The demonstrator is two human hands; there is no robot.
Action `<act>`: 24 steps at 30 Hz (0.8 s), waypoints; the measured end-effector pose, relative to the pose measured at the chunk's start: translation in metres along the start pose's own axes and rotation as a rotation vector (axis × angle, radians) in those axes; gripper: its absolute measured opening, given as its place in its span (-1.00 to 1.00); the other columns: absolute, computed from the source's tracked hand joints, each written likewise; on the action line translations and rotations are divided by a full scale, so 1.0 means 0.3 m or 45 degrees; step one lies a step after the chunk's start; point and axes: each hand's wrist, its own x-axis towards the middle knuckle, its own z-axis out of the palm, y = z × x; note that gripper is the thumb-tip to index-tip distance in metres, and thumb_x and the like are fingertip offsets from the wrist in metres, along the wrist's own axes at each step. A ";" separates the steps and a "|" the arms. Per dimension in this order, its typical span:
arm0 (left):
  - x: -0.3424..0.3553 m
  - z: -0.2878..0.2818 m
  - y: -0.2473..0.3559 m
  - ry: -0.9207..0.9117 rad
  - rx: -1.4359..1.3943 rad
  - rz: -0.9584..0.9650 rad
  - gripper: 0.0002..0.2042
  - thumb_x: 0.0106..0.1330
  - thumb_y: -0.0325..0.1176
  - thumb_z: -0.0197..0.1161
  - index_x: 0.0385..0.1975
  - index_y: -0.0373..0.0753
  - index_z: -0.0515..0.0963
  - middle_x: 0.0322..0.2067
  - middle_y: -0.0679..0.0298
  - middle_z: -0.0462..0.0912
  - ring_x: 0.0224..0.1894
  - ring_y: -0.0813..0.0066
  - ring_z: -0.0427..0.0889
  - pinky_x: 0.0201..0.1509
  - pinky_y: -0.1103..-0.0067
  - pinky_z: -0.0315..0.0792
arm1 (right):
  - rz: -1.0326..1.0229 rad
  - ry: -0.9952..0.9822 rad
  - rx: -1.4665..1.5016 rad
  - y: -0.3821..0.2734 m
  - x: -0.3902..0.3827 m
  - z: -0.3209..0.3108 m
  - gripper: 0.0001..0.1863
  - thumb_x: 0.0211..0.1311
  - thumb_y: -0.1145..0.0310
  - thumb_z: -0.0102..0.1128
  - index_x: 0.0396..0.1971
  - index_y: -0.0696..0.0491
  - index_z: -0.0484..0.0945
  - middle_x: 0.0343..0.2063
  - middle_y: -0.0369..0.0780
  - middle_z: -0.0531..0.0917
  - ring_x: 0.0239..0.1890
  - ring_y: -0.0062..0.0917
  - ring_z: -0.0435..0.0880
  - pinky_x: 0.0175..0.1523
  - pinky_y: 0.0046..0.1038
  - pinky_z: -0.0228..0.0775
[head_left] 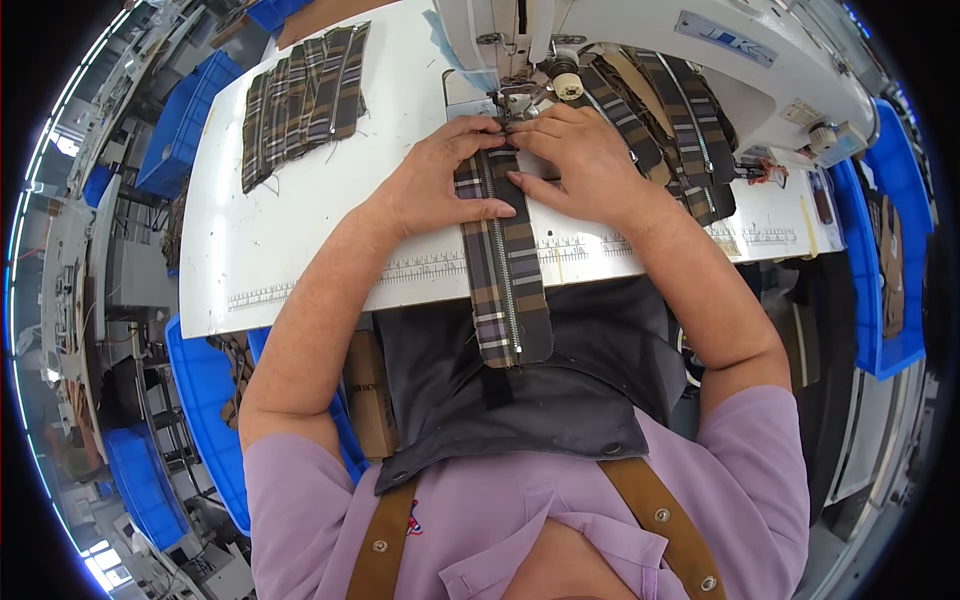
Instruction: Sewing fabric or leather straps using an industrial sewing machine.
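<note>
A long plaid fabric strip with a metal zipper down its length runs from the presser foot of a sewing machine toward me. Its near end hangs past the table edge, over my dark apron. My left hand holds the strip from the left, its thumb across the zipper and its fingertips close to the foot. From the right, my right hand presses on the strip, fingers bunched beside the foot and thumb on the cloth. The needle point is too small to make out.
Plaid pieces lie at the table's far left. More zippered plaid strips are heaped under the machine arm at right. A printed ruler runs along the front of the white table. Blue bins stand on both sides.
</note>
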 end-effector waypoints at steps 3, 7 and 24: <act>0.015 -0.003 -0.015 -0.025 0.008 0.034 -0.23 -0.02 -0.09 0.72 0.22 -0.29 0.60 0.35 0.12 0.48 0.41 0.11 0.48 0.45 0.30 0.47 | 0.038 -0.027 -0.010 0.001 0.002 -0.002 -0.61 0.20 0.07 0.42 -0.17 0.09 0.76 -0.11 -0.28 0.80 -0.01 -0.37 0.66 0.07 -0.27 0.45; 0.021 0.008 -0.027 -0.008 0.039 0.057 -0.28 0.03 -0.08 0.69 0.20 -0.28 0.65 0.37 0.12 0.48 0.42 0.09 0.47 0.48 0.27 0.44 | 0.024 0.004 -0.043 0.007 -0.001 -0.002 -0.61 0.20 0.07 0.40 -0.17 0.09 0.76 -0.11 -0.28 0.80 -0.01 -0.37 0.66 0.06 -0.26 0.45; 0.027 0.001 -0.036 0.033 0.386 0.116 -0.42 0.17 -0.03 0.52 0.18 -0.13 0.68 0.40 0.18 0.51 0.52 0.08 0.33 0.63 0.09 0.07 | 0.062 -0.044 -0.092 0.001 -0.005 0.006 -0.49 0.19 0.01 0.39 -0.03 0.11 0.71 -0.04 -0.27 0.73 0.06 -0.35 0.62 0.10 -0.27 0.43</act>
